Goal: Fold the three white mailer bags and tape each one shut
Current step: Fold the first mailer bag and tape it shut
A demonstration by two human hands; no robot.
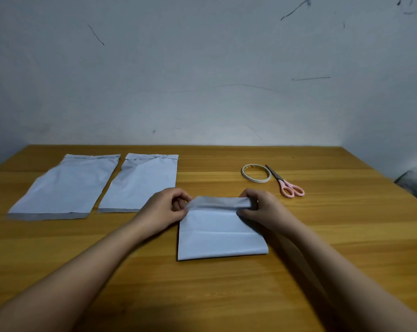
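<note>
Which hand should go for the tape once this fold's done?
Probably the right. The tape roll and scissors lie on the table beyond the right hand, on its side. The left hand could keep pinching the folded mailer bag.

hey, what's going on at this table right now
A person is folding a white mailer bag on a wooden table. The left hand and right hand each pinch an end of its rolled-over top edge. Two more mailer bags lie flat and unfolded to the left. A tape roll and pink-handled scissors sit untouched to the right, so no taping has begun.
</note>
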